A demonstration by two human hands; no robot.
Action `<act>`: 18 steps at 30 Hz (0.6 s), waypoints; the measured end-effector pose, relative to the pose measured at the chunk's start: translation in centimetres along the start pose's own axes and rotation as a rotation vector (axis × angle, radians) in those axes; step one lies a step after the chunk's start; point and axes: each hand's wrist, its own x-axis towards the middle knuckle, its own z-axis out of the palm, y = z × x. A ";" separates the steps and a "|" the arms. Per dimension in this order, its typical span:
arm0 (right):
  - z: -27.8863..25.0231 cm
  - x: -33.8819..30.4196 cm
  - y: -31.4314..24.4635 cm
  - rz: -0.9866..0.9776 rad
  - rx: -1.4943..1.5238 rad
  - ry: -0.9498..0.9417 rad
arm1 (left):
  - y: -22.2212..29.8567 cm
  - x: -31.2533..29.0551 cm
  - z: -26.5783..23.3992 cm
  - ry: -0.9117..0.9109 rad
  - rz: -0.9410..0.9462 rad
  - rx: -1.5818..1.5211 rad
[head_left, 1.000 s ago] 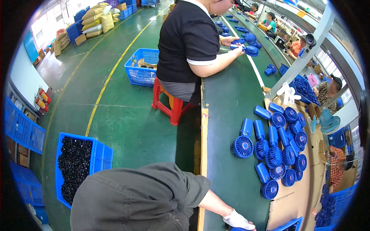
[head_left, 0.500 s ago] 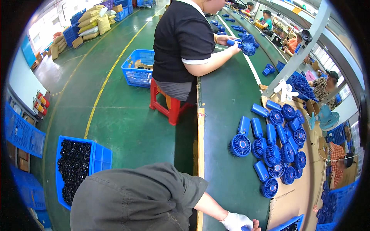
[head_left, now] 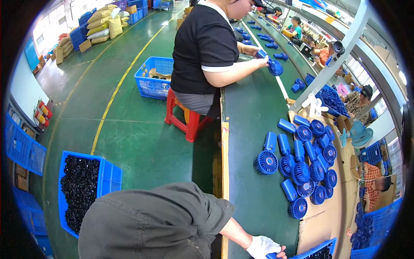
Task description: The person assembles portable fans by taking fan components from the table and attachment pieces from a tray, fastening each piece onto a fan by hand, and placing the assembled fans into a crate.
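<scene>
My left hand [head_left: 261, 247], in a white glove with bare fingertips showing, is at the bottom edge, over the near end of the green work surface [head_left: 254, 211]. Its fingers are closed around a blue plastic part [head_left: 271, 255], mostly cut off by the frame. My right hand is out of view. Right beside the left hand stands a blue bin [head_left: 317, 248] holding small black parts. Farther up, several blue handheld fans [head_left: 300, 172] lie grouped on the surface and on a cardboard sheet [head_left: 321, 220].
Across from me a seated person [head_left: 207, 52] on a red stool [head_left: 183, 116] holds a blue fan [head_left: 274, 67]. A blue crate [head_left: 113, 172] of black parts stands on the floor at left. A grey metal post [head_left: 332, 56] rises at the right; more people work beyond.
The view has shifted slightly. The seated person now holds one fan lower, where a cluster of fans was by their hands. My left hand stays closed at the bottom edge.
</scene>
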 end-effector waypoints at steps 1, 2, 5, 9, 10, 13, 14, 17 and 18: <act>-0.4 0.1 0.0 0.000 -0.013 0.007 | 0.0 0.0 -0.1 0.001 0.001 0.002; -0.7 0.1 0.0 0.000 -0.012 0.005 | 0.1 -0.1 -0.1 -0.018 0.002 0.013; -0.8 0.2 0.1 0.021 -0.010 -0.054 | 0.3 -0.3 -0.4 -0.027 0.033 0.030; -0.2 0.2 0.2 0.008 -0.055 -0.054 | 0.3 -0.4 -0.5 -0.037 0.121 0.013; -0.1 0.1 0.1 0.004 -0.065 -0.052 | 0.4 -0.5 -0.5 -0.036 0.120 0.012; 0.0 0.0 0.2 -0.003 -0.095 -0.047 | 0.4 -0.5 -0.5 -0.065 0.114 0.018; 0.1 0.1 0.2 -0.005 -0.104 -0.045 | 0.3 -0.5 -0.3 -0.058 0.122 0.031; 0.1 0.1 0.2 -0.006 -0.125 -0.040 | 0.1 -0.4 -0.1 -0.045 0.139 0.051; 0.0 0.1 0.2 -0.010 -0.130 -0.037 | 0.0 -0.4 0.0 -0.040 0.149 0.060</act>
